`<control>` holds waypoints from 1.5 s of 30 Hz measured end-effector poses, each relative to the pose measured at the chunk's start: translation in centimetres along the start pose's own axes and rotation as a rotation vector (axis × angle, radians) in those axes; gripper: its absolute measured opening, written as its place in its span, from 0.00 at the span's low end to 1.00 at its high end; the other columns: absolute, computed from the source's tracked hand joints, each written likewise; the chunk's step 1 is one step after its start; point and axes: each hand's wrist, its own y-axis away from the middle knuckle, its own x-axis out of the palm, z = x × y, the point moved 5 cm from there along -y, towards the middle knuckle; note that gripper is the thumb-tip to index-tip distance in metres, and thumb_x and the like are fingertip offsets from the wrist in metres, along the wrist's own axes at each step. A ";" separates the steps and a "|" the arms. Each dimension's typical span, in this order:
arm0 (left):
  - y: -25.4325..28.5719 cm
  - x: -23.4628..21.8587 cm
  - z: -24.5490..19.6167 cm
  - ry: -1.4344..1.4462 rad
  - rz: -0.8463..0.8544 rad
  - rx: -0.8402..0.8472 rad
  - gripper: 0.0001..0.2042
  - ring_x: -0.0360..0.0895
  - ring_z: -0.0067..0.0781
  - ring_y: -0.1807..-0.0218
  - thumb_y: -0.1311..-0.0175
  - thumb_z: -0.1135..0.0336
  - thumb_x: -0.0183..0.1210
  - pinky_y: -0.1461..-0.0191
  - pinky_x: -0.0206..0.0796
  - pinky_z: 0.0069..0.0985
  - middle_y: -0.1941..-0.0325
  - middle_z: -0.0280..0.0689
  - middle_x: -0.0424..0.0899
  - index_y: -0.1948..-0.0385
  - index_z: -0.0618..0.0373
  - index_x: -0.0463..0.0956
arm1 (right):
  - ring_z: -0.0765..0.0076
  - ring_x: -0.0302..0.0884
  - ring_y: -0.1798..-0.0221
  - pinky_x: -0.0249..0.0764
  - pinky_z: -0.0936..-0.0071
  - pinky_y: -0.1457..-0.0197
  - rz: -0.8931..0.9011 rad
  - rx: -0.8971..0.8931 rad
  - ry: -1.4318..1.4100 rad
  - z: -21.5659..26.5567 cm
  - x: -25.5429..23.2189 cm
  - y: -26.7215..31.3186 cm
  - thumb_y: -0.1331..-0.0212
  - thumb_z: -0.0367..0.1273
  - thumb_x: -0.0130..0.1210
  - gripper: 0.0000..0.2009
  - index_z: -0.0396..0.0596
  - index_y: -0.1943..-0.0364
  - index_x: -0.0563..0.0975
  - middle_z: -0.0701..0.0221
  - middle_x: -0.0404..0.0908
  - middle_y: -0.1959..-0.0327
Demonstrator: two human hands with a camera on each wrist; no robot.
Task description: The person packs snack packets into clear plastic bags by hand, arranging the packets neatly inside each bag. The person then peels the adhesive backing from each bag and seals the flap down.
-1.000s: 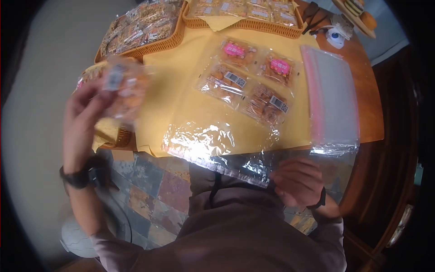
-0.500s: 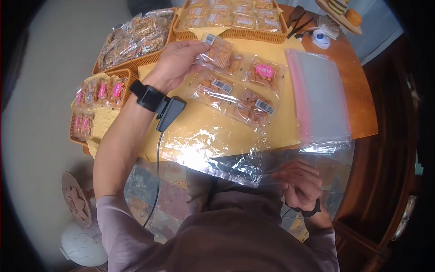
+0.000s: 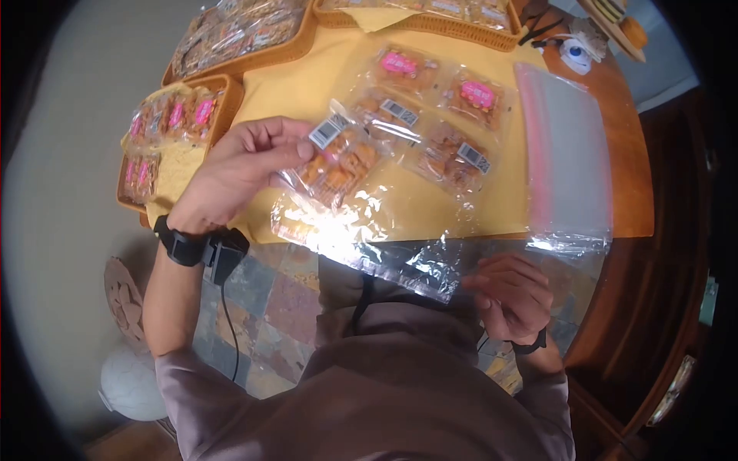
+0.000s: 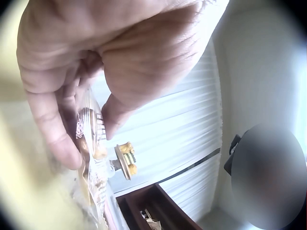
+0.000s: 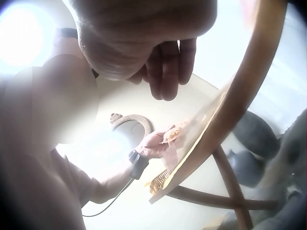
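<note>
In the head view my left hand pinches a clear snack packet between thumb and fingers, its barcode label facing up. The left wrist view shows the packet edge-on at the fingertips. Below it spreads a large clear plastic bag, its near edge hanging past the table's front and glaring in the light. Several similar packets lie under clear film farther back, some with pink labels. My right hand stays beside the bag's near right corner, fingers bent; I cannot tell whether it grips the film.
A stack of pink-edged clear bags lies on the right of the table. Wicker baskets of packets stand at left and along the back. Utensils and a small white device with a blue eye-like spot sit at the back right.
My left hand swung from the left basket over the laid-out packets, then came back toward the near left of the bag, still holding the packet. The right hand stayed near the bag's corner.
</note>
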 end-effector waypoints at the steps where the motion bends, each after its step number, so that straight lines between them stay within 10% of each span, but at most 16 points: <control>1: 0.6 0.0 0.8 0.004 -0.015 -0.002 0.18 0.84 0.26 0.49 0.30 0.67 0.65 0.40 0.76 0.26 0.50 0.38 0.88 0.42 0.65 0.79 | 0.62 0.86 0.69 0.85 0.61 0.57 0.015 -0.007 -0.013 -0.2 0.5 -0.3 0.44 0.24 0.65 0.05 0.38 0.64 0.83 0.64 0.89 0.68; 4: 1.5 0.7 2.1 0.034 -0.056 -0.037 0.17 0.84 0.24 0.51 0.29 0.67 0.64 0.45 0.76 0.24 0.50 0.38 0.87 0.42 0.64 0.78 | 0.63 0.86 0.69 0.86 0.62 0.57 0.018 -0.055 -0.043 -0.3 2.0 -1.3 0.44 0.24 0.65 0.06 0.38 0.63 0.83 0.65 0.88 0.68; 7: 1.8 1.9 2.4 -0.519 -0.332 0.186 0.20 0.83 0.24 0.57 0.32 0.64 0.68 0.53 0.74 0.23 0.54 0.37 0.86 0.44 0.68 0.77 | 0.63 0.86 0.69 0.86 0.62 0.58 0.030 -0.107 -0.052 0.5 2.6 -2.5 0.44 0.24 0.65 0.07 0.39 0.62 0.83 0.65 0.88 0.68; 10: 3.5 4.6 0.1 -1.122 -0.440 0.496 0.24 0.78 0.46 0.43 0.36 0.62 0.68 0.44 0.74 0.34 0.44 0.51 0.78 0.42 0.68 0.75 | 0.63 0.86 0.70 0.86 0.63 0.58 0.044 -0.151 -0.044 1.3 2.4 -3.1 0.42 0.25 0.65 0.08 0.39 0.60 0.83 0.65 0.88 0.68; 18: 3.4 5.3 2.1 -1.151 -0.305 0.500 0.26 0.69 0.55 0.35 0.41 0.65 0.69 0.30 0.65 0.43 0.38 0.51 0.71 0.43 0.68 0.73 | 0.58 0.85 0.70 0.85 0.57 0.58 0.022 -0.078 -0.001 0.8 2.7 -1.9 0.38 0.26 0.61 0.08 0.38 0.57 0.81 0.64 0.88 0.69; 35: 1.6 5.1 1.1 -1.404 -0.176 0.713 0.24 0.81 0.49 0.54 0.39 0.64 0.59 0.50 0.75 0.41 0.56 0.46 0.83 0.41 0.64 0.72 | 0.43 0.74 0.34 0.73 0.47 0.32 0.495 0.019 0.469 1.9 8.5 -4.6 0.49 0.31 0.69 0.22 0.36 0.50 0.80 0.52 0.78 0.39; 45: 2.3 2.6 0.4 -1.139 -0.200 0.608 0.18 0.87 0.44 0.58 0.32 0.63 0.65 0.54 0.80 0.36 0.54 0.48 0.87 0.46 0.64 0.79 | 0.45 0.76 0.36 0.74 0.48 0.32 0.471 -0.015 0.493 1.7 7.7 -3.7 0.48 0.33 0.68 0.21 0.33 0.51 0.79 0.52 0.80 0.43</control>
